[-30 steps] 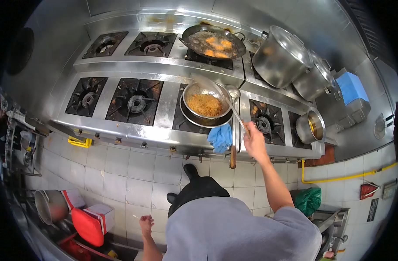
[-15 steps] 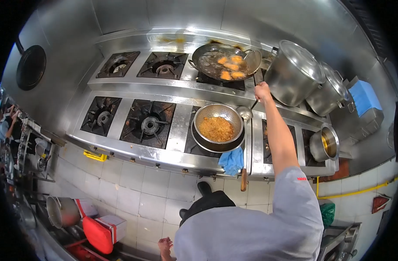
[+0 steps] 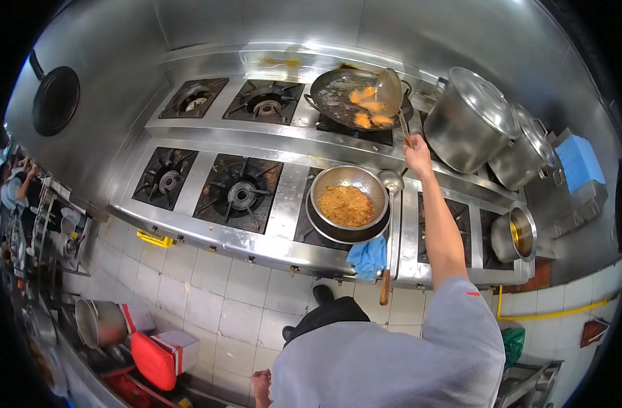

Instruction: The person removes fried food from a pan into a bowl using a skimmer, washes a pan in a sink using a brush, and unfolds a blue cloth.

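Observation:
My right hand [image 3: 418, 156] is closed around the handle of a skimmer [image 3: 388, 93], whose round bowl is tilted up at the right side of a wok [image 3: 331, 102]. Dark, bubbling oil fills the wok, with several golden-orange fried pieces [image 3: 369, 103] beside and below the bowl. Down by my body, my left hand [image 3: 261, 382] hangs with its fingers curled and no object visible in it. A metal colander [image 3: 373, 184] of browned, crumbly food [image 3: 345, 205] rests on a dark pan at the front burner.
A long-handled ladle [image 3: 391, 180] lies right of the colander. A blue cloth [image 3: 367, 258] hangs at the stove's front edge. Large lidded pots [image 3: 464, 129] stand at the right, near a smaller pot [image 3: 505, 238] containing yellowish liquid. A red stool [image 3: 152, 362] is behind, on the left.
The skimmer bowl has been raised and tipped up at the wok's right side, and the fried pieces have shifted. My view has moved slightly; my left hand still hangs low.

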A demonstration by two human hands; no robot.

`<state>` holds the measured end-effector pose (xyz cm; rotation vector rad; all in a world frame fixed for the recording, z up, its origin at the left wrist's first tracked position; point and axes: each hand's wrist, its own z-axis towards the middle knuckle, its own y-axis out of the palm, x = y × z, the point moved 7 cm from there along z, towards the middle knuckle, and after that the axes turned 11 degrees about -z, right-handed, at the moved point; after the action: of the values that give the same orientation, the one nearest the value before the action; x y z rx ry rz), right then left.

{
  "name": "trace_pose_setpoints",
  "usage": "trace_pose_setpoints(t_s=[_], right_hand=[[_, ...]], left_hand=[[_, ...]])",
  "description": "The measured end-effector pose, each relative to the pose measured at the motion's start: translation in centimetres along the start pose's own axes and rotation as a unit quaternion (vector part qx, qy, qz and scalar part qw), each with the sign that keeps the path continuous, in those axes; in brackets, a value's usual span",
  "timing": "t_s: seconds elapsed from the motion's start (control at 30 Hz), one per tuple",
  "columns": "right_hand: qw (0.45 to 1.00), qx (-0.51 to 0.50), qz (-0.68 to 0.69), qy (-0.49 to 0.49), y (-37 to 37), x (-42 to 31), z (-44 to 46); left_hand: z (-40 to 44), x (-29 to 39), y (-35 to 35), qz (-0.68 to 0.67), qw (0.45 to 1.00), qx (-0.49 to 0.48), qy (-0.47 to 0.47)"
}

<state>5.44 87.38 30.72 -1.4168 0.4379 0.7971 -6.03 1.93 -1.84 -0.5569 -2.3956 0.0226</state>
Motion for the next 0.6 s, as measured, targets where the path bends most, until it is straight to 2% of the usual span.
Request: trace_pose_setpoints(t_s=[0.13, 0.2, 0.27, 0.37, 0.47, 0.5, 0.57, 0.6], right_hand=[[0.999, -0.005, -0.023, -0.032, -1.5, -0.7, -0.7], [0.998, 0.019, -0.034, -0.054, -2.8, -1.4, -1.1], [0.995, 0.04, -0.045, -0.079, -4.1, -2.4, -1.4], [0.992, 0.078, -0.083, -0.054, -5.8, -2.1, -0.5], [0.998, 0.048, -0.037, -0.006, -4.5, 0.8, 2.5], [0.998, 0.048, -0.036, -0.008, -4.4, 0.1, 2.4], [0.999, -0.014, 0.027, 0.037, -3.0, -0.4, 2.1], [0.999, -0.007, 0.039, 0.029, -2.3, -0.8, 2.2]], left_hand=[[2.4, -0.1, -0.6, -0.036, 0.999, -0.024, 0.015], [4.0, -0.3, -1.4, -0.072, 0.997, 0.01, -0.031], [5.5, 0.1, -1.8, -0.078, 0.997, 0.012, -0.024], [6.2, 0.7, -2.0, -0.075, 0.997, 0.021, -0.02], [6.0, 0.6, -1.6, -0.087, 0.996, 0.016, -0.02], [5.9, 0.2, -1.4, -0.086, 0.996, 0.017, -0.026], [5.5, -0.8, -1.1, -0.088, 0.995, 0.019, -0.033], [5.1, -1.3, -1.0, -0.076, 0.996, 0.015, -0.036]])
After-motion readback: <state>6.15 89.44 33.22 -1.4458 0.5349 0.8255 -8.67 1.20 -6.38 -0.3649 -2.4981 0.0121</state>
